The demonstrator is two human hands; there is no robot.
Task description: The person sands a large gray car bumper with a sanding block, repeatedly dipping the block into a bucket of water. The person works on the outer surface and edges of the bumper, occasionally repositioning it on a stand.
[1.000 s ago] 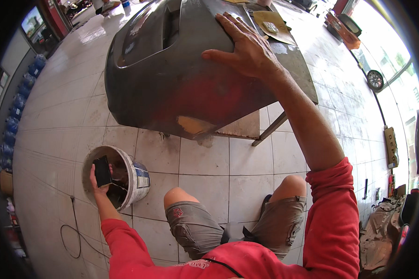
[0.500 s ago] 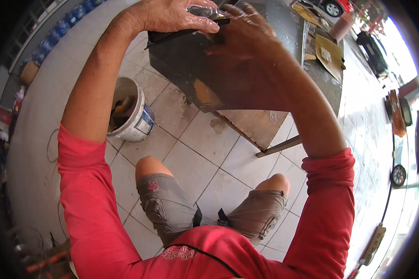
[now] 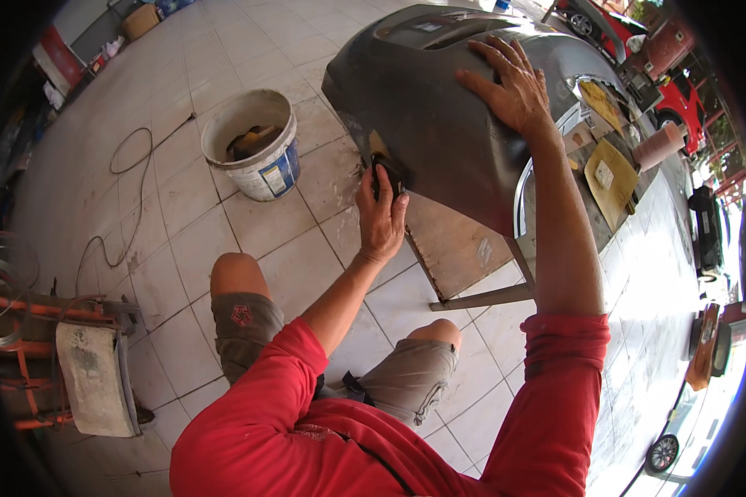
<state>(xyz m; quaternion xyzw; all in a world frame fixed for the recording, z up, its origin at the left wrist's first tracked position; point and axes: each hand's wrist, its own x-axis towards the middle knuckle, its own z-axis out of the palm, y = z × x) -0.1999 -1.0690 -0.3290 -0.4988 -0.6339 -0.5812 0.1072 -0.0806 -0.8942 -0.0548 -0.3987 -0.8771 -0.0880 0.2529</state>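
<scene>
A dark grey car bumper (image 3: 439, 116) rests on a low table, with a small tan patch (image 3: 378, 142) near its left lower edge. My left hand (image 3: 379, 217) grips what looks like a black sanding block (image 3: 386, 176) and holds it against the bumper just below that patch. Part of the block is hidden by the fingers. Higher up, my right hand (image 3: 512, 91) lies on the bumper's upper surface, fingers spread and holding nothing.
A white bucket (image 3: 265, 176) with dark pieces inside stands on the tiled floor, left of the bumper. Yellow sheets (image 3: 609, 178) and a pinkish bottle (image 3: 660, 146) lie at the right. A cable (image 3: 145, 178) trails across the floor; orange metal frames (image 3: 33, 364) stand lower left.
My hands, together at the bumper's top edge before, are now apart. The left has come down to the lower edge with the black block; the right lies flat. The view has shifted.
</scene>
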